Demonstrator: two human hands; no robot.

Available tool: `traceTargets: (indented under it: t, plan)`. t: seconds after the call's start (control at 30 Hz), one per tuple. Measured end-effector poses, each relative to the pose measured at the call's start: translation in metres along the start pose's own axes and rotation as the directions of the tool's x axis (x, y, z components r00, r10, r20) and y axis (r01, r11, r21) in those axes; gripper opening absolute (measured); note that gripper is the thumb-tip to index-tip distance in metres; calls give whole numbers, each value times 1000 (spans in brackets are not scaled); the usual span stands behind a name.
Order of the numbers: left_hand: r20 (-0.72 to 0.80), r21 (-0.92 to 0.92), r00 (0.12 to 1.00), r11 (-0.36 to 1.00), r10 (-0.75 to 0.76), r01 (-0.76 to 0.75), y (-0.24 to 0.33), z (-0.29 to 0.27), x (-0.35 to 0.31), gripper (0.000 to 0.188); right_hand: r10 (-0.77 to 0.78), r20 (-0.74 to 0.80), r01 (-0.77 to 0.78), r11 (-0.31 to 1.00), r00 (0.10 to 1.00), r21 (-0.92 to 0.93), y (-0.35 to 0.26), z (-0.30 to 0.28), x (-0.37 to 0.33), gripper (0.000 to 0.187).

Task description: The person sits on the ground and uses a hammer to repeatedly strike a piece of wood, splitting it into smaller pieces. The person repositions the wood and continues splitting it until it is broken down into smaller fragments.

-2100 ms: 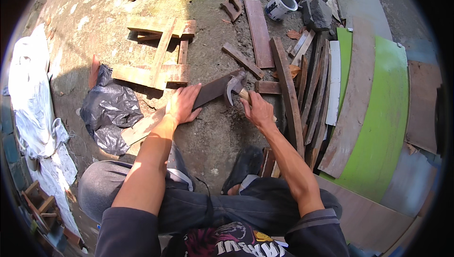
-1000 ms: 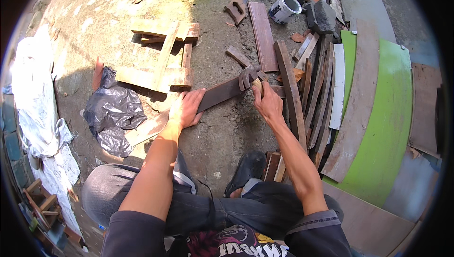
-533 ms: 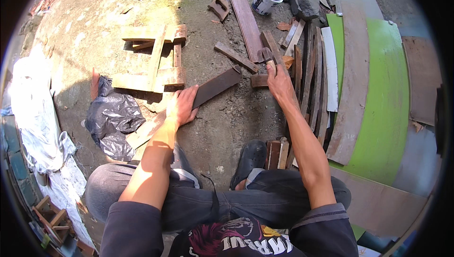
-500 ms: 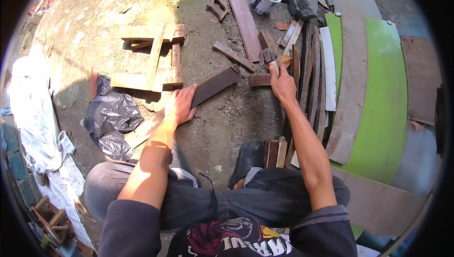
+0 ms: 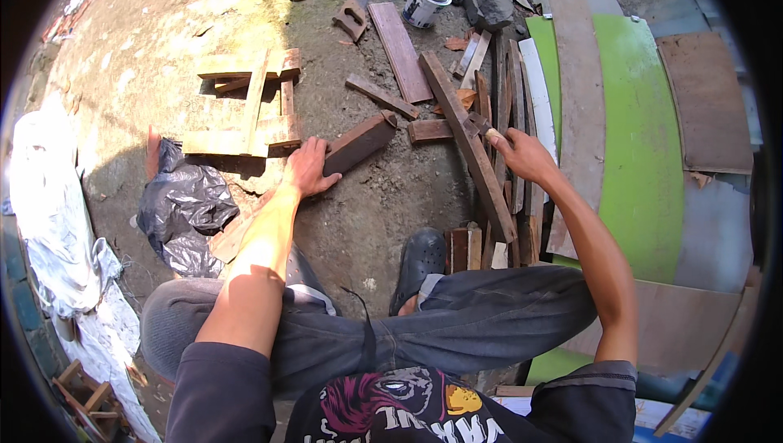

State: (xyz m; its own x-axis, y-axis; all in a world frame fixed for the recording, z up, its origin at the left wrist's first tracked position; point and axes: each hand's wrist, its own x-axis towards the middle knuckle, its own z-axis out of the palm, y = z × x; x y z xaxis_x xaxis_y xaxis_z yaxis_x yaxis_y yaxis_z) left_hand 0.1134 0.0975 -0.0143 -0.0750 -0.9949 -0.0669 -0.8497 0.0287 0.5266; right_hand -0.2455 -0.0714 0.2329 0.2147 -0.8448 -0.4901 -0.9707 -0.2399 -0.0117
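Observation:
My left hand (image 5: 307,167) grips a dark-faced wooden plank (image 5: 359,146), thumb along its near side. The plank slants from lower left to upper right, and its lower part is hidden under my hand and forearm. My right hand (image 5: 522,154) is closed on the short light handle of a hammer (image 5: 481,123). Its dark metal head lies over a long wooden strip (image 5: 466,145) that slopes down toward my shoe. Beneath that strip a short wooden block (image 5: 430,131) sticks out leftward.
A joined wooden frame (image 5: 254,104) and black plastic bag (image 5: 186,213) lie at left. Farther off are a handsaw (image 5: 356,9), paint can (image 5: 426,4), reddish board (image 5: 400,50) and dark stone (image 5: 488,4). Stacked strips (image 5: 514,92) and green panels (image 5: 640,133) fill the right.
My right hand has moved right and slightly down with the hammer, uncovering more of the long strip. The plank under my left hand has tilted, now showing two faces. The view has shifted slightly.

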Motion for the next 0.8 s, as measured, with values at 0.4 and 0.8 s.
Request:
traceTargets:
  t: [0.4,0.8]
  plan:
    - [-48,296,989,944,-139,147,47,18,-2,76,-21,161,-86,769,987,633,-62,31,-23,53]
    - [-28,30,985,985,-171,172,27,18,8,54,-79,-86,115,751,993,650,-127,92,32,52]
